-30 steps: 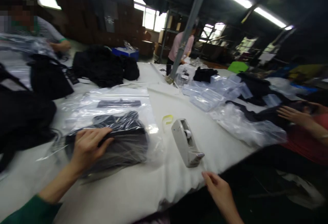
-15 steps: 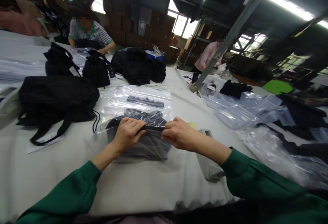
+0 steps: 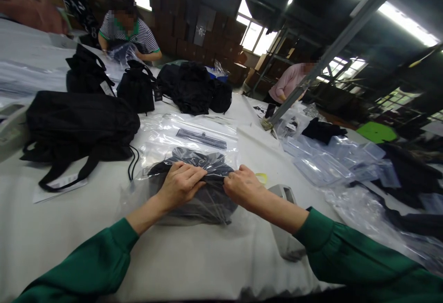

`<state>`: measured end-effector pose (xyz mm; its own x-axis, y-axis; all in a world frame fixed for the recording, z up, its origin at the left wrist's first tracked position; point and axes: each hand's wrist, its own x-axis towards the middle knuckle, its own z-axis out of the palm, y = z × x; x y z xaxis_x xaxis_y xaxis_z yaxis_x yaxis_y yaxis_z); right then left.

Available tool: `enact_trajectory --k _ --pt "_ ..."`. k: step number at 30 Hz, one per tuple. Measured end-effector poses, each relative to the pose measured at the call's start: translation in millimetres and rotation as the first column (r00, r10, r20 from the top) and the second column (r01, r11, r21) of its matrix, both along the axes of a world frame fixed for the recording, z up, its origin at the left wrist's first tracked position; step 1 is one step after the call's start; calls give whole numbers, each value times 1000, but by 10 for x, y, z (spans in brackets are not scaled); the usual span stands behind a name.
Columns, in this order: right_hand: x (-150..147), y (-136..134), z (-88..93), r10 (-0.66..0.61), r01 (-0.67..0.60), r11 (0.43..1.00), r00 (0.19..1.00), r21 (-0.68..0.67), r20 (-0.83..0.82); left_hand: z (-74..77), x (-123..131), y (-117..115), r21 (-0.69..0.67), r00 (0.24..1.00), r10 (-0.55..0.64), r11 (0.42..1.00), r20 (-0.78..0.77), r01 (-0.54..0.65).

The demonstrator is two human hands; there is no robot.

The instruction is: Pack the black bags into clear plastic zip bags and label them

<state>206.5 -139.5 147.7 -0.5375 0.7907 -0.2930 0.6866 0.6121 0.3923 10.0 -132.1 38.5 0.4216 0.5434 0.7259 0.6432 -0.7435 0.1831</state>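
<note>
The right hand (image 3: 242,185) has come from beside the tape dispenser (image 3: 290,246), so it and the left hand (image 3: 182,180) now have fingers pinching the clear plastic bag (image 3: 207,208).

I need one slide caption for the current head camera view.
Left hand and right hand on a clear plastic bag of dark fabric, beside a tape dispenser.

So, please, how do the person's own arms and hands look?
The left hand and right hand wear no gloves. The left sleeve and right sleeve are dark green, loose and slightly glossy, with cuffs ending short of the hands.
</note>
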Motion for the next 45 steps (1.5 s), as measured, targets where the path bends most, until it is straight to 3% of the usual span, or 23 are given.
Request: enact_trajectory --k 10,14,17,19,22,24,26,28,31,34,37,40,42,43,45 --pt "83 87 97 -84 87 995 994 48 -68 -7 -1 20 7 1000 -11 1000 22 11" --pt "297 398 132 -76 62 996 960 -59 -270 -12 3 15 1 999 -22 1000 30 22" --pt "587 662 83 -127 38 982 862 -187 -491 -12 -4 9 -7 999 -30 999 40 31" --pt "748 693 36 -156 81 985 804 -155 -573 -17 -4 3 -13 998 -32 999 56 33" --pt "785 449 -63 -11 104 990 726 93 -687 -20 32 -6 -21 997 -28 999 71 30" --pt "676 200 -171 177 10 968 685 252 -707 2 67 -5 -19 998 -17 1000 62 18" --pt "540 14 -314 303 -134 945 702 298 -645 48 65 9 -12 1000 -16 1000 21 16" --pt "452 -47 -472 347 -211 934 738 290 -580 102 -29 36 -7 997 -48 999 -65 47" --pt "448 48 -661 355 -202 928 732 313 -582 139 -369 92 -28 989 -14 1000 -149 10" --pt "482 160 -707 348 -209 935 697 286 -627 74 -764 146 -145 997 37 988 -73 -47" --pt "511 142 -627 303 -209 953 675 219 -673 -41 -963 180 -278 997 -21 960 69 40" --pt "752 -24 -528 172 -48 982 615 181 -770 -122 -966 174 -303 990 -22 951 137 63" --pt "1110 -216 -505 32 200 968 495 150 -868 -154 -943 135 -304 989 -20 950 146 64" --pt "1337 -341 -511 -56 358 929 396 98 -917 -171 -941 113 -307 988 -17 950 151 63" --pt "1824 -647 -556 -235 646 759 153 -83 -960 -226 -961 93 -321 986 12 946 165 42"
